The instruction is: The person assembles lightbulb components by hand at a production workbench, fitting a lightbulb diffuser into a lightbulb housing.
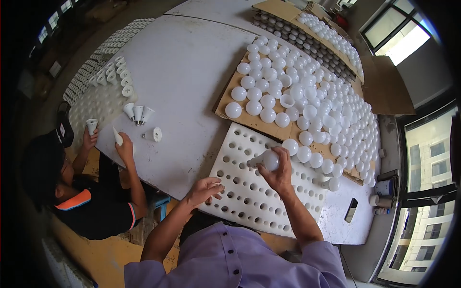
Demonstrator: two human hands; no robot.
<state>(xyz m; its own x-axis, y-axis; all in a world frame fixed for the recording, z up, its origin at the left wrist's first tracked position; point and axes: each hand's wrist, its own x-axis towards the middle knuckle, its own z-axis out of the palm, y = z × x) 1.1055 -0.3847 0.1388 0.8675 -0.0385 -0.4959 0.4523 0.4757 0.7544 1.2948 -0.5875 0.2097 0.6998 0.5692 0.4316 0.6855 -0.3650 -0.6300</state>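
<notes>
- Tabletop (182, 72): large, white, rounded edge, scuffed.
- White foam tray (249, 201) with rows of round holes at the near edge, mostly unfilled.
- Cardboard sheet (230, 103) beyond it, packed with white bulbs (307, 105).
- Second cardboard-topped stack (283, 12) at the far edge, more bulbs on top.
- Loose bulb housings (139, 113) near the left edge.
- Dark phone (351, 210) on the near right corner.
- Small containers (382, 188) just beside it.

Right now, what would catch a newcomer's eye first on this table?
Probably the mass of white bulbs packed on cardboard sheets across the table's far right side. Nearer, the right hand grips one bulb above a white foam tray full of holes, with the left hand on its edge. A co-worker sits at left.
</notes>
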